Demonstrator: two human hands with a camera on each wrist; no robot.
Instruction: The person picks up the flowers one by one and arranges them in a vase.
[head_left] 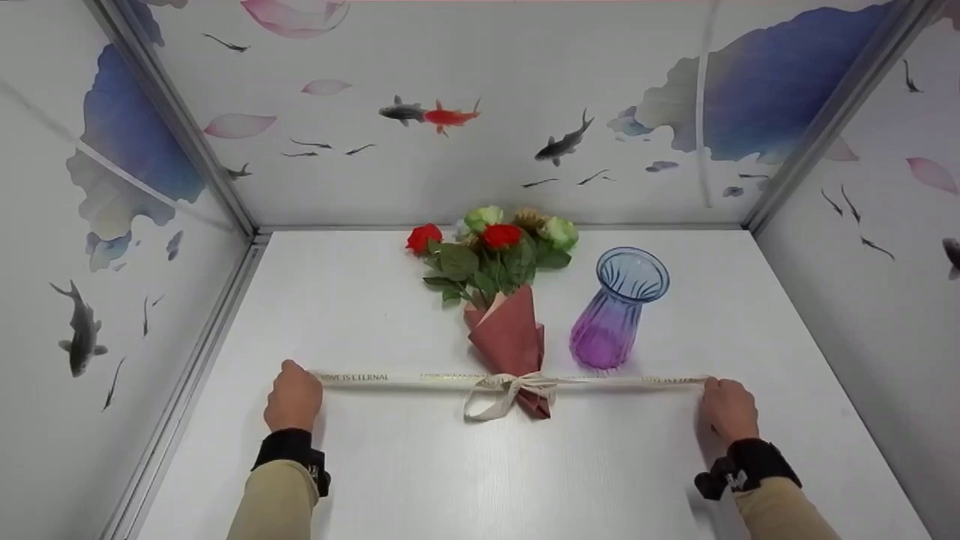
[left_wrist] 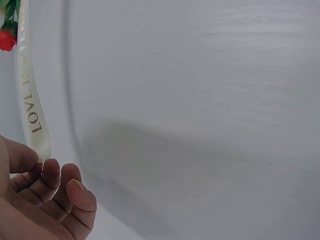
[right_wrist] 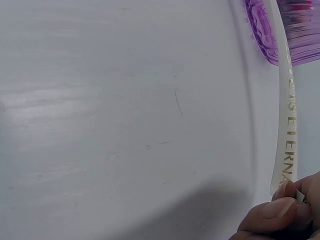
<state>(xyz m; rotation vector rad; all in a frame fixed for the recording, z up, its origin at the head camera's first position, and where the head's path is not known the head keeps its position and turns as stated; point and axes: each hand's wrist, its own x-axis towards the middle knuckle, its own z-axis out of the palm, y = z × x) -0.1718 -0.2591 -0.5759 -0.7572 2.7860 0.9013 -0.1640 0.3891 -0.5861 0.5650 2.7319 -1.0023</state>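
We've got the cream ribbon (head_left: pixel 352 381) pulled pretty straight across the lower middle of the frame, with a loopy bow where it crosses the wrapped bouquet (head_left: pixel 506 330). Left hand (head_left: pixel 292 397), lower left, has its fingers pinching one end; right hand (head_left: pixel 731 409), lower right, pinches the other. The bouquet lies mid-frame on the white tabletop (head_left: pixel 390 465), red and green blooms up top. We see the blue-purple vase (head_left: pixel 606 330) upright, right of centre.
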